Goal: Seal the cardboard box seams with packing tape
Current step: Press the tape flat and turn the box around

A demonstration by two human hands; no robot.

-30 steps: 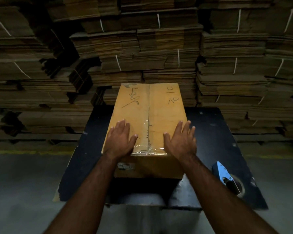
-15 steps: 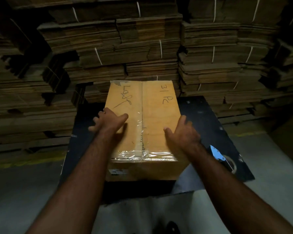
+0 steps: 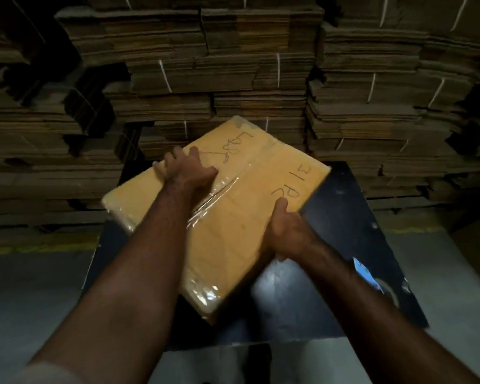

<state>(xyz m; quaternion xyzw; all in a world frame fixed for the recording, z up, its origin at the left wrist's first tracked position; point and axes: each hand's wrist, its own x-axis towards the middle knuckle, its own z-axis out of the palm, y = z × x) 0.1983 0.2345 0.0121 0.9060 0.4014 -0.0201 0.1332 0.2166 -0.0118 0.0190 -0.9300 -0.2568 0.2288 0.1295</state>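
A yellow-brown cardboard box (image 3: 233, 231) with handwriting on its top sits turned at an angle on the black table (image 3: 341, 206). Clear tape runs along its centre seam and over its near edge. My left hand (image 3: 187, 169) grips the box's far-left side, fingers curled over the edge and thumb lying on top. My right hand (image 3: 287, 231) holds the box's right edge, thumb on top and fingers wrapped down the side. A blue tape dispenser (image 3: 372, 278) lies on the table to the right of my right forearm.
Tall stacks of flattened cardboard (image 3: 233, 65) bundled with white straps fill the whole background behind the table. Grey floor (image 3: 25, 295) lies to the left and right of the table, with a yellow line along the left.
Both hands went from lying flat on the box top to gripping its sides. The box has turned clockwise on the table, its near end swinging to the left.
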